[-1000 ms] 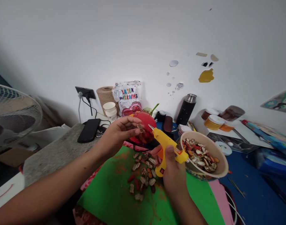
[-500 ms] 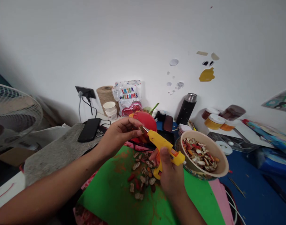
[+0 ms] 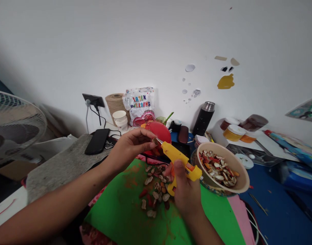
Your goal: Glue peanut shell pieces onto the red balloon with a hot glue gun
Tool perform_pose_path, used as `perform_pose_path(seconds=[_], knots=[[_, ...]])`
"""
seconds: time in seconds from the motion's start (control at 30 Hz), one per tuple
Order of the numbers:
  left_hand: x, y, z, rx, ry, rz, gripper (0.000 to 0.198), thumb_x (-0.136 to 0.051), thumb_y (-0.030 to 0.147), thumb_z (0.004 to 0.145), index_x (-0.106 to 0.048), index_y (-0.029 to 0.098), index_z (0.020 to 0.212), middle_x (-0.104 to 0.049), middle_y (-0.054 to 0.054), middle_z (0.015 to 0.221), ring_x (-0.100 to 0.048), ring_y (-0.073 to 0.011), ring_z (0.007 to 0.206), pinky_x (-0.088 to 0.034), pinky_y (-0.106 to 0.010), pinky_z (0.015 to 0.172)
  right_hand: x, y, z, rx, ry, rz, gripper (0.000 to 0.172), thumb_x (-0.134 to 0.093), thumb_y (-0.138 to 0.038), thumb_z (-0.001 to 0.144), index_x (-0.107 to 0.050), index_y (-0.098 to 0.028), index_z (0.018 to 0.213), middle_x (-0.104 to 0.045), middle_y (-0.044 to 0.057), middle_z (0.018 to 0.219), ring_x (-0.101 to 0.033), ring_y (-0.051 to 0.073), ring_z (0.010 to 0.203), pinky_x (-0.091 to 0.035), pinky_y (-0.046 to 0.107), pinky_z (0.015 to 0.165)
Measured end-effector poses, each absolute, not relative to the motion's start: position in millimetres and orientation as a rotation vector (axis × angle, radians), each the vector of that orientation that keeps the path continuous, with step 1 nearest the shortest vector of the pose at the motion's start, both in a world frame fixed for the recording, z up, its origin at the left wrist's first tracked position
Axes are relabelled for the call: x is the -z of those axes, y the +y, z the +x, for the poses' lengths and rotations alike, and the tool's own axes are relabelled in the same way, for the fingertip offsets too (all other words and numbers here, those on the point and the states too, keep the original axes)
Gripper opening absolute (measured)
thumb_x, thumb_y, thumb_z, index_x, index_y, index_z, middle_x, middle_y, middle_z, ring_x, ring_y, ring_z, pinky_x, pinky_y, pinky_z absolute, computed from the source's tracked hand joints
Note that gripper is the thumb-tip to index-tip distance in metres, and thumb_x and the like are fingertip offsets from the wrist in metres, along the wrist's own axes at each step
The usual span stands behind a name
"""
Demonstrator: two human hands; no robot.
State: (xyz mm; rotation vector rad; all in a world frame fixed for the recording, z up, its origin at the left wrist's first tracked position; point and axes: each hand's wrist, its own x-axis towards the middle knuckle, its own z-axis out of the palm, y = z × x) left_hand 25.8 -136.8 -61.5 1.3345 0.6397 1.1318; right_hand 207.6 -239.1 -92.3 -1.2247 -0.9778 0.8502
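Observation:
My right hand (image 3: 185, 187) is wrapped round the handle of a yellow glue gun (image 3: 175, 153), its metal nozzle pointing up and to the left. Between the thumb and fingers of my left hand (image 3: 135, 143) is a small brown peanut shell (image 3: 155, 141), pinched right at the nozzle tip. Below both hands, several loose peanut shells (image 3: 151, 213), some painted red, lie scattered on a green sheet (image 3: 115, 204). Behind my fingertips sits a red balloon (image 3: 159, 132), partly hidden by the left hand and the glue gun.
A beige bowl (image 3: 244, 170) of painted shells stands to the right. Further back are a black flask (image 3: 204, 119), paint jars (image 3: 234, 132), paper cups (image 3: 120, 119), twine (image 3: 114, 102) and a balloon packet (image 3: 140, 102). A phone (image 3: 97, 141) and a fan (image 3: 15, 126) are on the left.

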Motion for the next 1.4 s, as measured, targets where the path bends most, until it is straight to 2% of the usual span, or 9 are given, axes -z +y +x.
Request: perform_pose_path(seconds=[0.13, 0.47, 0.73, 0.87, 1.07, 1.2, 1.4], knots=[[62.1, -136.3, 25.8, -1.126, 0.637, 1.344, 0.025, -0.099, 0.024, 0.087, -0.082, 0.018, 0.104, -0.088, -0.005, 0.099, -0.086, -0.0196, 0.086, -0.073, -0.033, 0.086, 91.8, -239.2, 207.6, -0.845, -0.991, -1.224, 0.077, -0.072, -0.095, 0.09, -0.071, -0.022, 0.063, -0.056, 0.0, 0.062, -0.047, 0.015, 0.057, -0.04, 0.03, 0.054], [62.6, -135.9, 26.7, -1.139, 0.608, 1.333, 0.026, -0.102, 0.025, 0.085, -0.084, 0.019, 0.103, -0.089, -0.005, 0.098, -0.086, -0.0192, 0.085, -0.074, -0.031, 0.084, 96.6, -239.3, 207.4, -0.783, -1.028, -1.258, 0.078, -0.066, -0.092, 0.097, -0.067, -0.022, 0.064, -0.054, -0.001, 0.061, -0.043, 0.013, 0.053, -0.032, 0.026, 0.045], [60.6, -137.0, 26.0, -1.175, 0.637, 1.351, 0.023, -0.101, 0.022, 0.085, -0.086, 0.019, 0.103, -0.089, -0.005, 0.099, -0.085, -0.0178, 0.087, -0.073, -0.028, 0.085, 92.1, -239.6, 206.5, -0.775, -1.034, -1.278, 0.081, -0.063, -0.097, 0.095, -0.067, -0.022, 0.063, -0.055, -0.001, 0.062, -0.044, 0.014, 0.054, -0.032, 0.028, 0.047], [61.7, -136.3, 26.3, -1.196, 0.607, 1.344, 0.022, -0.1, 0.02, 0.086, -0.086, 0.019, 0.103, -0.089, -0.004, 0.097, -0.086, -0.0175, 0.084, -0.073, -0.028, 0.082, 93.2, -238.9, 206.8, -0.753, -1.048, -1.268, 0.082, -0.061, -0.097, 0.096, -0.065, -0.022, 0.063, -0.054, -0.001, 0.06, -0.046, 0.014, 0.055, -0.036, 0.028, 0.049], [59.2, -136.9, 26.9, -1.199, 0.555, 1.339, 0.02, -0.101, 0.023, 0.088, -0.086, 0.019, 0.101, -0.089, -0.005, 0.097, -0.087, -0.0193, 0.081, -0.074, -0.031, 0.08, 100.2, -234.1, 208.5, -0.764, -1.061, -1.229, 0.08, -0.063, -0.095, 0.096, -0.063, -0.023, 0.061, -0.051, -0.003, 0.057, -0.039, 0.012, 0.048, -0.034, 0.028, 0.044], [58.5, -137.2, 26.2, -1.202, 0.547, 1.336, 0.021, -0.102, 0.024, 0.088, -0.086, 0.02, 0.101, -0.09, -0.005, 0.097, -0.087, -0.019, 0.081, -0.074, -0.03, 0.08, 101.1, -233.0, 208.0, -0.78, -1.042, -1.227, 0.079, -0.064, -0.094, 0.096, -0.064, -0.023, 0.062, -0.054, -0.001, 0.058, -0.045, 0.014, 0.051, -0.039, 0.028, 0.048], [58.8, -136.9, 25.0, -1.23, 0.608, 1.341, 0.024, -0.104, 0.026, 0.085, -0.086, 0.02, 0.1, -0.089, -0.004, 0.096, -0.085, -0.0159, 0.084, -0.071, -0.024, 0.081, 96.4, -235.3, 204.5, -0.749, -1.029, -1.233, 0.08, -0.063, -0.094, 0.097, -0.065, -0.023, 0.062, -0.063, 0.001, 0.062, -0.059, 0.018, 0.061, -0.051, 0.031, 0.061]])
